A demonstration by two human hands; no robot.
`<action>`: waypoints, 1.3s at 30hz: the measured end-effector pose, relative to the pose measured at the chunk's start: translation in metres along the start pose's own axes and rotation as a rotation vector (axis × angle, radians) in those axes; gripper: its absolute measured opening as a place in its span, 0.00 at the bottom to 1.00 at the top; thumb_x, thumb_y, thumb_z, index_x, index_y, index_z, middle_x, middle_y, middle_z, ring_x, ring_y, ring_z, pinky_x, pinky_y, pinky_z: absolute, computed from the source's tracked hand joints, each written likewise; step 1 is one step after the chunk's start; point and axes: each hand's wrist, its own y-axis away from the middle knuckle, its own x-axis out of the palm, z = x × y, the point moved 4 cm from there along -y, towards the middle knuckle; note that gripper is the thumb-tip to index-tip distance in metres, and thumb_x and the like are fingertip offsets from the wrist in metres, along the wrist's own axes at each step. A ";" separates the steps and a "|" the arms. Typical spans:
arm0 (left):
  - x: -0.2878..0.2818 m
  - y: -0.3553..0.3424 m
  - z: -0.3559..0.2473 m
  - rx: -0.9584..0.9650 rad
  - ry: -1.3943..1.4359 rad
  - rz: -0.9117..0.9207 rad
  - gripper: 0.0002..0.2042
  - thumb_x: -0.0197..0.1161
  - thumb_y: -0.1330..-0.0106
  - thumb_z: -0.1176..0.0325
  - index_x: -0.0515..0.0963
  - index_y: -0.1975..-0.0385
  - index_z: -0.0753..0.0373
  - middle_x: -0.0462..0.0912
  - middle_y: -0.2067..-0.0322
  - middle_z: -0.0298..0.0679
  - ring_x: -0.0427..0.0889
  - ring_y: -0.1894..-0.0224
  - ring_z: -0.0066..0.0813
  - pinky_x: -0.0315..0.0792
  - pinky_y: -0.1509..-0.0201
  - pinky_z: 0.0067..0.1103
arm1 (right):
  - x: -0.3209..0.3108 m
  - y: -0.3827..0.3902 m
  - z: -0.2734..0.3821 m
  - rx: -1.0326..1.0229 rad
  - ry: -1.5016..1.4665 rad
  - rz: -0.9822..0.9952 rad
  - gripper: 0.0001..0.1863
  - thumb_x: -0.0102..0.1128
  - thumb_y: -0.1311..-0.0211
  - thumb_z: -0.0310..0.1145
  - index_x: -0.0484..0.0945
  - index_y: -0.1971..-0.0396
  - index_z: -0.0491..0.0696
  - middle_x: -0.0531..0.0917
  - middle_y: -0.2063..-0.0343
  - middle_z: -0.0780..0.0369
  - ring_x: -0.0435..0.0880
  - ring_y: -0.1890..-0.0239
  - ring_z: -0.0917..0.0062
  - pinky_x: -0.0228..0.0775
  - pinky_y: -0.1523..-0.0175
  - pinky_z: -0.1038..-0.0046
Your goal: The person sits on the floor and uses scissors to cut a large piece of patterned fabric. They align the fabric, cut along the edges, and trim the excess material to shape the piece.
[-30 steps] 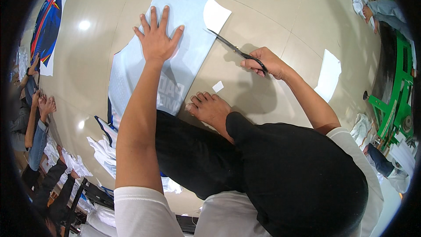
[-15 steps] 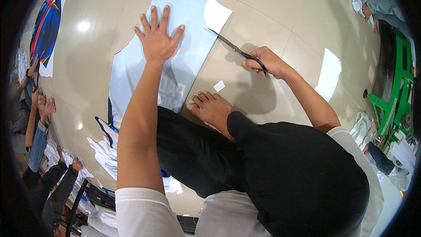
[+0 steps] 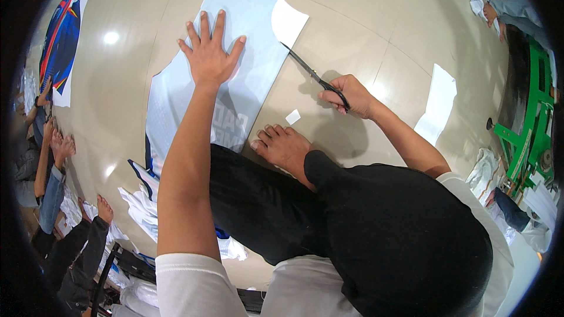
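A pale blue fabric panel (image 3: pixel 252 58) lies flat on the tiled floor, with faint lettering showing through near its lower part. My left hand (image 3: pixel 211 58) presses down on it, palm flat and fingers spread. At the panel's upper right corner is a curved white area (image 3: pixel 289 20). My right hand (image 3: pixel 351 95) grips black-handled scissors (image 3: pixel 304 66) by the finger loops. The blades look nearly closed, and their tips are at the panel's right edge, just below the white area.
My bare foot (image 3: pixel 285 149) rests beside the panel, near a small white scrap (image 3: pixel 293 117). A larger white piece (image 3: pixel 436 105) lies to the right. Green metal equipment (image 3: pixel 531 117) stands at the far right. Other people sit at the left, by a dark blue patterned fabric piece (image 3: pixel 61 41).
My right hand and the scissors have shifted slightly down and left, with the blade tips a little lower along the panel's edge. My left hand has stayed flat on the panel.
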 end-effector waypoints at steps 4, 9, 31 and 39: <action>-0.001 -0.001 -0.001 0.004 0.007 -0.003 0.41 0.51 0.30 0.30 0.57 0.20 0.41 0.54 0.20 0.49 0.47 0.20 0.68 0.40 0.25 0.69 | 0.004 -0.005 -0.002 -0.016 -0.066 -0.003 0.23 0.71 0.35 0.46 0.76 0.84 0.47 0.75 0.87 0.69 0.71 0.87 0.85 0.60 0.81 0.79; -0.002 0.000 -0.001 0.001 0.026 0.004 0.41 0.51 0.30 0.30 0.58 0.20 0.41 0.54 0.20 0.49 0.46 0.20 0.68 0.39 0.25 0.69 | 0.012 -0.014 0.006 -0.007 -0.101 -0.025 0.18 0.71 0.36 0.39 0.78 0.81 0.46 0.75 0.84 0.69 0.70 0.85 0.87 0.60 0.79 0.81; -0.002 0.000 -0.001 0.001 -0.003 0.009 0.41 0.51 0.30 0.31 0.57 0.20 0.41 0.53 0.20 0.49 0.45 0.20 0.67 0.41 0.25 0.69 | 0.035 -0.017 0.009 -0.051 -0.160 -0.121 0.18 0.71 0.40 0.39 0.76 0.82 0.45 0.76 0.88 0.66 0.73 0.87 0.84 0.62 0.81 0.79; -0.003 -0.001 -0.003 0.002 0.009 0.009 0.40 0.51 0.29 0.32 0.56 0.20 0.41 0.53 0.20 0.49 0.45 0.20 0.68 0.41 0.25 0.69 | 0.056 -0.017 0.000 -0.079 -0.232 -0.191 0.15 0.69 0.41 0.35 0.77 0.80 0.43 0.76 0.87 0.66 0.73 0.87 0.84 0.63 0.81 0.78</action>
